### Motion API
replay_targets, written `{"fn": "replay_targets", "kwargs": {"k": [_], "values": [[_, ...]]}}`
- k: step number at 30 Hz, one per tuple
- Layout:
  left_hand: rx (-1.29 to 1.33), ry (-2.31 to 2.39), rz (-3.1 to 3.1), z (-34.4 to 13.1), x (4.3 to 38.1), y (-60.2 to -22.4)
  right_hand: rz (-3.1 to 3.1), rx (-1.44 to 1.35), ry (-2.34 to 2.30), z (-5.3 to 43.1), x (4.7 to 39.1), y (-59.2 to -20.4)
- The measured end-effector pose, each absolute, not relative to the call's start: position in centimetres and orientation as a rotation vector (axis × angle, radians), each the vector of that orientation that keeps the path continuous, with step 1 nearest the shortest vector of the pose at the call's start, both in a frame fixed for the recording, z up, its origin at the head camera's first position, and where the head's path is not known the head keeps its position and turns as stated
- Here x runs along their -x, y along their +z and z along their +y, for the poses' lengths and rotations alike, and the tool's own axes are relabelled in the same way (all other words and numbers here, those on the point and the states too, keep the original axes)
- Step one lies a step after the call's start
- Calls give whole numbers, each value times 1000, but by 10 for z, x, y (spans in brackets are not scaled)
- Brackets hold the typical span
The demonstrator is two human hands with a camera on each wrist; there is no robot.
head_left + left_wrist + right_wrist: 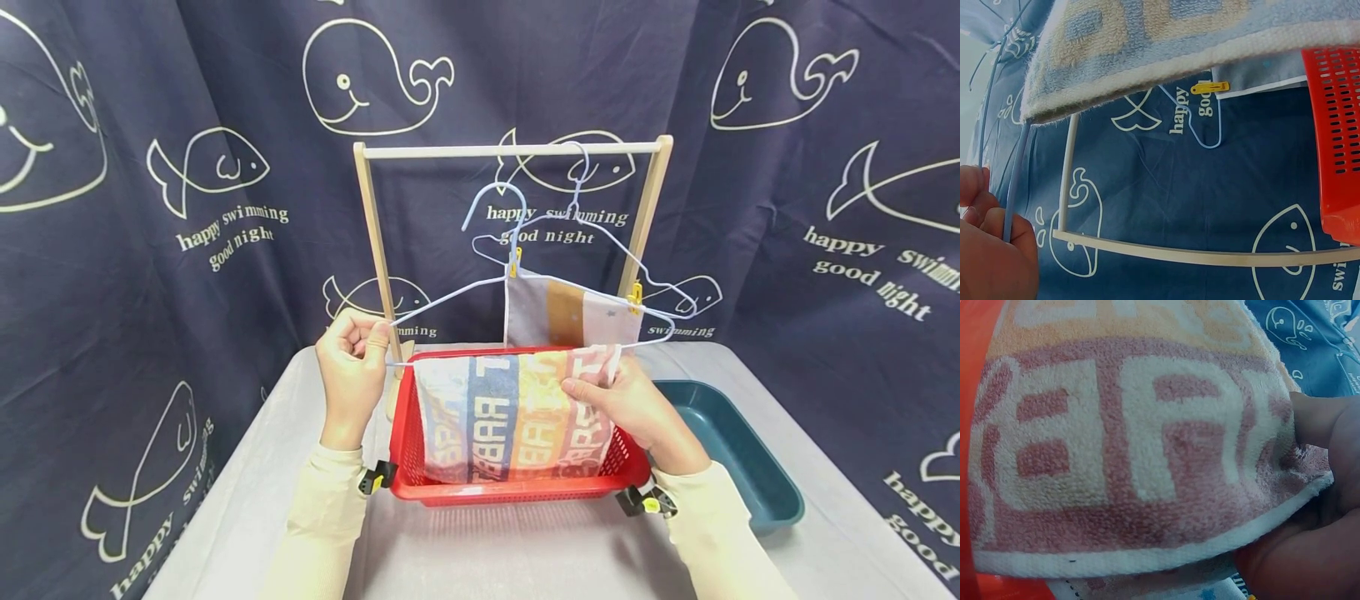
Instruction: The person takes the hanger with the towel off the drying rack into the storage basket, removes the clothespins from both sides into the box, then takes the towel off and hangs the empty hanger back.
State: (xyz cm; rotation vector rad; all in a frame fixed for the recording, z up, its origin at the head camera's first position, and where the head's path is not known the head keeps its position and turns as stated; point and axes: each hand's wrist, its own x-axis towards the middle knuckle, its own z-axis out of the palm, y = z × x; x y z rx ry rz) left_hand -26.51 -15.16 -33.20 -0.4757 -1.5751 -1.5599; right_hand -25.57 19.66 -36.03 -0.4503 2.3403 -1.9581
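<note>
My left hand (351, 371) grips the left end of a light blue wire hanger (480, 284), thumb against curled fingers. Over the hanger's lower bar hangs a striped terry towel (516, 421) with pale lettering in blue, yellow and pink bands. At the towel's right edge, my right hand (648, 408) pinches the cloth between thumb and fingers; in the right wrist view the pink band (1197, 519) bunches at that grip. The left wrist view shows the towel's white hem (1166, 75) around the bar. Both hands are above the red basket (517, 490).
Behind stands a wooden rack (510, 152) with a second hanger (581, 179) hooked on its rail. A grey, tan and white cloth (566, 312) hangs there from yellow clips (636, 297). To the right sits a dark teal tray (776, 504) on the light-covered table (480, 550).
</note>
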Motion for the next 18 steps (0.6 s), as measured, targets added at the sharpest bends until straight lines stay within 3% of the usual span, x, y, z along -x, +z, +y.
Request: {"fn": "replay_targets", "kwargs": {"k": [18], "values": [[473, -1571, -1552, -151, 265, -332, 2528, 376, -1729, 197, 251, -357]]}}
